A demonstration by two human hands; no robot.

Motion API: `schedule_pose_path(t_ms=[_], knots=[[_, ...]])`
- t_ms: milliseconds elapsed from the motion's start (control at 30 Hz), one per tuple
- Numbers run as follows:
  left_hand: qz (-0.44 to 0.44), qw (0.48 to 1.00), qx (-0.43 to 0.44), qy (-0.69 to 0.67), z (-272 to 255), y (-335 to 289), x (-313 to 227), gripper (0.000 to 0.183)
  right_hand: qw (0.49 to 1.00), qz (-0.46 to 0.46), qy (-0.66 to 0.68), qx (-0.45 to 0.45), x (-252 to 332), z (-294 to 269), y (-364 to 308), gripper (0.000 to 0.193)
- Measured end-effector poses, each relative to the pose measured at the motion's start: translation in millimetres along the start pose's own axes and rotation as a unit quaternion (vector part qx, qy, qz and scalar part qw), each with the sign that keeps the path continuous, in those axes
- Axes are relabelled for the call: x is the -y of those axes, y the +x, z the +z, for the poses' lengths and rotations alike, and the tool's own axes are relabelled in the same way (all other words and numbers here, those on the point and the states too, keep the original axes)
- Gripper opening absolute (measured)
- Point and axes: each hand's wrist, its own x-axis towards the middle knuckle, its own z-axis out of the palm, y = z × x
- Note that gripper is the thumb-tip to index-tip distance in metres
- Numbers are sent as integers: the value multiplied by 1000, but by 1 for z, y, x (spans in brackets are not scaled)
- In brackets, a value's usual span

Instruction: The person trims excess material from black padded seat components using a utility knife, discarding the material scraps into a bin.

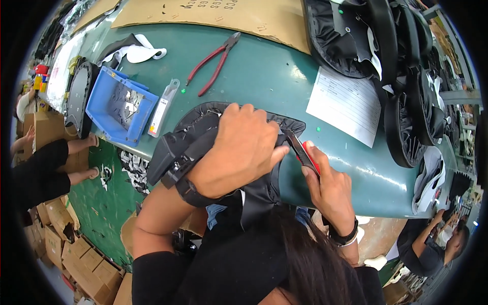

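My left hand (pixel 239 150) presses flat on a black fabric-covered seat piece (pixel 198 129) lying at the near edge of the green table (pixel 264 76). A black strap hangs from the piece toward me. My right hand (pixel 328 185) grips a red-handled utility knife (pixel 304 152), its dark blade end pointing at the fabric edge right beside my left thumb. My long dark hair hides the lower part of the piece.
Red-handled pliers (pixel 213 61) lie farther back. A blue bin (pixel 119 107) with small parts and a clear blade case (pixel 163 108) sit left. A printed sheet (pixel 345 104), black seat covers (pixel 401 66), cardboard (pixel 213 12). Another person sits lower right (pixel 432 244); cardboard boxes on the floor at left.
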Motion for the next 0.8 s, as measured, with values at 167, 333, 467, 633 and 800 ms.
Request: schedule_pose_path(t_ms=[167,333,467,633,800], knots=[[-54,958,-6,-280,11,8,20,25,945,180,228,151,11,-8,16,45],[-119,682,-88,-717,-3,14,32,30,940,22,230,250,-3,-8,9,43],[-115,557,-227,-790,-15,20,19,27,942,-163,188,226,-32,-10,-6,45],[-21,868,-28,-495,-36,2,29,29,949,-111,-44,291,-8,-44,10,45],[136,989,58,-24,-22,-35,11,37,949,-115,-135,259,6,-52,19,44]])
